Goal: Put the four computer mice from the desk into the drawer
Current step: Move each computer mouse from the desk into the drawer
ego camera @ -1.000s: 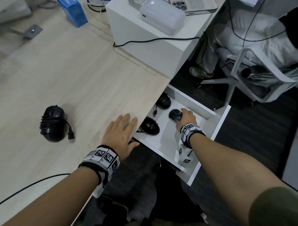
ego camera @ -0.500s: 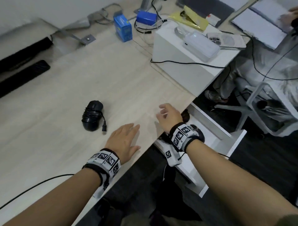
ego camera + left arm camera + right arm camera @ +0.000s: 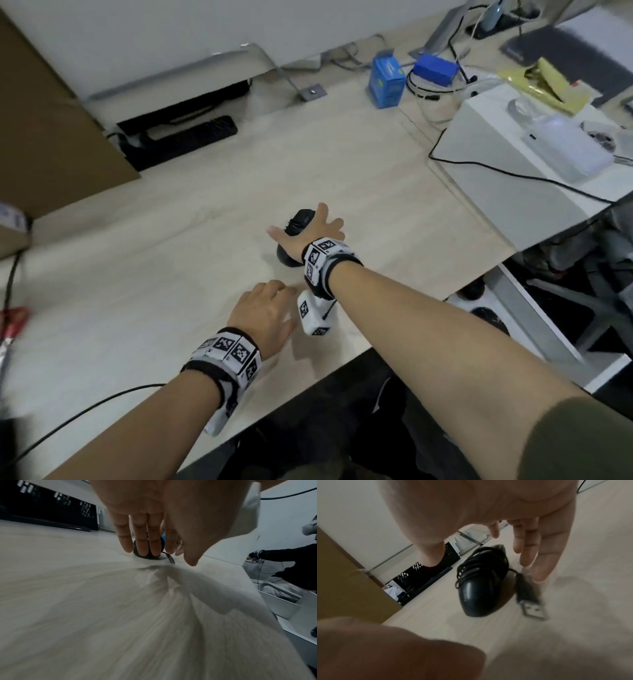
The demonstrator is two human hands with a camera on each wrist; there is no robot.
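**Table, drawer and hands: one black mouse left on the table top**

- Table (image 3: 178, 260): pale wood-grain top; its right edge overhangs the drawer
- White box (image 3: 507, 178): on the far right corner of the table, a black cable running across its side
- Drawer (image 3: 534, 329): white, pulled out below the right edge of the table; two dark mice partly in view inside, others cannot be told
- Right hand (image 3: 308, 233): fingers spread and relaxed, hovering just above the black mouse, gripping nothing
- Left hand (image 3: 263, 311): flat, fingers straight, resting on the table near the front edge, holding nothing
- Black mouse (image 3: 481, 582): mid-table, cable wound round its body
- USB plug (image 3: 533, 609): loose cable end, lying on the table just beside the mouse
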